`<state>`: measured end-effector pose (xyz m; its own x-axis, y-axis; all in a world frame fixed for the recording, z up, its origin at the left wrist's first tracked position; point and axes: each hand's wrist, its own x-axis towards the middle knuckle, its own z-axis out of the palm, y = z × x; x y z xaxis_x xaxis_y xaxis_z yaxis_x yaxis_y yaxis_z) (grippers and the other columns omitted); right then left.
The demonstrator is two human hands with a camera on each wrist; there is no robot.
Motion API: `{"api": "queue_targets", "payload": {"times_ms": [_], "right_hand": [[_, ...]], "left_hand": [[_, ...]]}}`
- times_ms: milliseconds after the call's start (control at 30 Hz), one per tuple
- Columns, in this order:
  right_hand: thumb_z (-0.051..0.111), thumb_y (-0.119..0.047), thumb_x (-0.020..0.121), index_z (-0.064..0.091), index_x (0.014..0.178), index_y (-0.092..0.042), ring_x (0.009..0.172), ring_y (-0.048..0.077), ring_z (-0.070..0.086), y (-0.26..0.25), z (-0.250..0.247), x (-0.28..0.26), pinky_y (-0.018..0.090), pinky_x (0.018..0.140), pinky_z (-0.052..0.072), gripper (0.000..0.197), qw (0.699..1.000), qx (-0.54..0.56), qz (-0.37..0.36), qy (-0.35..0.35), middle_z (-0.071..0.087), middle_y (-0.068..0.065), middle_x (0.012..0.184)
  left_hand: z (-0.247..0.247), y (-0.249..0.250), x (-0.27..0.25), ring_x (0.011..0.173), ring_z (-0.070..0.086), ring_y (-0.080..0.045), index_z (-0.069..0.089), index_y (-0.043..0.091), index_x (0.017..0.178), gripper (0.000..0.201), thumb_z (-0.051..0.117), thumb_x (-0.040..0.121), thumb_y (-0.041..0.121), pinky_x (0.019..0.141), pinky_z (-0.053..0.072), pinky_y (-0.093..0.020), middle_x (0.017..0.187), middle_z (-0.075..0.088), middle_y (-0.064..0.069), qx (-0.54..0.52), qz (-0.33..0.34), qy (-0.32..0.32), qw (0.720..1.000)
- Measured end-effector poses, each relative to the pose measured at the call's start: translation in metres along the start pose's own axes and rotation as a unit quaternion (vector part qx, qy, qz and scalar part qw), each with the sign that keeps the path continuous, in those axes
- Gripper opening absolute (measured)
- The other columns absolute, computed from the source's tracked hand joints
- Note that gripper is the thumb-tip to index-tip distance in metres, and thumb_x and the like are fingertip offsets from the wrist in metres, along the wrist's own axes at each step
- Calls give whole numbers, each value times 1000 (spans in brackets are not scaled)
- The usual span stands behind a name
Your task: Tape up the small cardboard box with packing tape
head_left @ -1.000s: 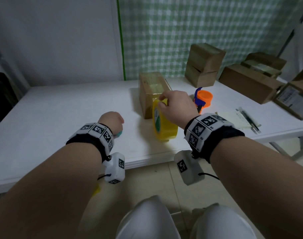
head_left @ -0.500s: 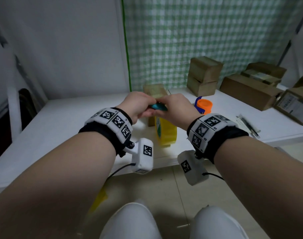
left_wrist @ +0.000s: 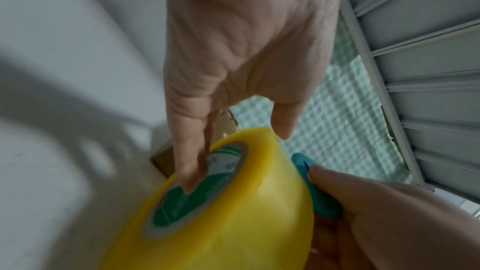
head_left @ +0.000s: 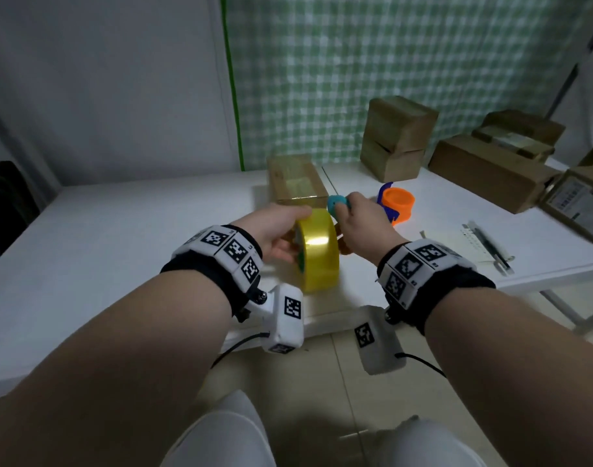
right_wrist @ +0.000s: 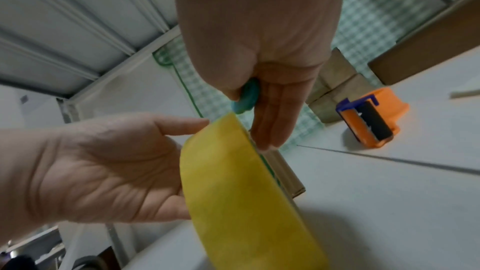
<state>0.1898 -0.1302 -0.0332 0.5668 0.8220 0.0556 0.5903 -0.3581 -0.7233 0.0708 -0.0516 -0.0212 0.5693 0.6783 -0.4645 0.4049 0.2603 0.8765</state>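
Note:
A yellow packing tape roll stands on edge near the front of the white table. My left hand holds it, fingers reaching into the green core and the thumb over the rim. My right hand pinches a small teal cutter just right of the roll's top; the right wrist view shows the cutter between thumb and fingers. The small cardboard box lies right behind the roll, a shiny tape strip along its top.
An orange and blue tape dispenser sits to the right of my right hand. Several cardboard boxes stand at the back right. Paper and a pen lie near the right front edge. The wall is close behind.
The teal cutter passed from my left hand to my right hand. My right hand left the roll's top, and my left hand moved over from the table and took the roll.

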Motion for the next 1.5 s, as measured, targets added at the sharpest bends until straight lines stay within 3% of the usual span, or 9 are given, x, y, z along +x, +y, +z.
{"api": "queue_targets", "payload": {"times_ms": [133, 300, 400, 533, 666, 866, 1266, 1366, 1500], "right_hand": [[34, -21, 98, 44, 90, -7, 67, 34, 62, -2, 2, 8, 40, 67, 56, 19, 984, 146, 75, -68, 58, 17, 75], [31, -21, 101, 46, 96, -11, 51, 24, 62, -18, 6, 9, 31, 57, 53, 18, 941, 227, 71, -240, 65, 11, 62], [37, -20, 101, 48, 112, -8, 60, 24, 62, -27, 5, 13, 30, 59, 51, 19, 936, 186, 55, -293, 65, 10, 72], [45, -19, 98, 47, 115, -11, 58, 23, 60, -37, 2, 23, 31, 59, 54, 19, 963, 182, 42, -193, 62, 14, 79], [38, -12, 97, 50, 123, -22, 63, 17, 54, -36, 6, 36, 25, 53, 45, 30, 991, 40, -112, -54, 55, 3, 81], [41, -29, 97, 63, 122, -23, 98, 29, 56, -32, 30, 30, 35, 83, 48, 34, 952, -240, -187, -36, 53, 13, 113], [43, -28, 98, 62, 125, -26, 100, 33, 58, -32, 34, 26, 35, 83, 47, 33, 940, -245, -239, -18, 56, 15, 113], [42, -29, 98, 60, 126, -27, 101, 32, 58, -32, 34, 26, 35, 82, 46, 34, 937, -256, -236, -27, 56, 14, 114], [36, -28, 100, 58, 129, -23, 108, 31, 57, -32, 31, 31, 32, 85, 43, 37, 966, -182, -182, -30, 59, 14, 118]], "left_hand": [[-4, 3, 15, 86, 66, -26, 58, 6, 119, 30, 54, 95, 22, 79, 54, -40, 105, 67, -15, -69, -6, -33, 997], [-23, 12, 15, 59, 60, -25, 63, 3, 89, 34, 43, 96, 30, 68, 51, -33, 69, 62, -15, -27, -39, -105, 993], [-38, 15, 13, 78, 65, -31, 68, 4, 101, 29, 56, 90, 27, 86, 52, -43, 91, 70, -18, 45, -29, -37, 998], [-48, 17, 8, 93, 67, -37, 69, 9, 107, 34, 68, 79, 28, 91, 54, -47, 103, 71, -19, 170, -33, 18, 985], [-51, 13, 5, 94, 67, -35, 68, 10, 110, 37, 68, 80, 31, 91, 54, -46, 104, 71, -17, 201, -30, 27, 979], [-50, 8, -4, 98, 65, -34, 62, 9, 118, 41, 64, 85, 33, 92, 52, -45, 110, 67, -18, 192, -34, 32, 980], [-57, 7, -16, 97, 64, -33, 65, 8, 110, 33, 62, 86, 31, 92, 53, -42, 109, 67, -16, 286, -44, 31, 957], [-52, 4, -15, 84, 61, -26, 64, 10, 105, 28, 59, 88, 32, 85, 51, -37, 102, 65, -12, 310, -28, 36, 950], [-52, 2, -13, 93, 63, -29, 65, 9, 109, 33, 58, 88, 34, 88, 51, -39, 107, 66, -13, 312, -18, 42, 949]]}}
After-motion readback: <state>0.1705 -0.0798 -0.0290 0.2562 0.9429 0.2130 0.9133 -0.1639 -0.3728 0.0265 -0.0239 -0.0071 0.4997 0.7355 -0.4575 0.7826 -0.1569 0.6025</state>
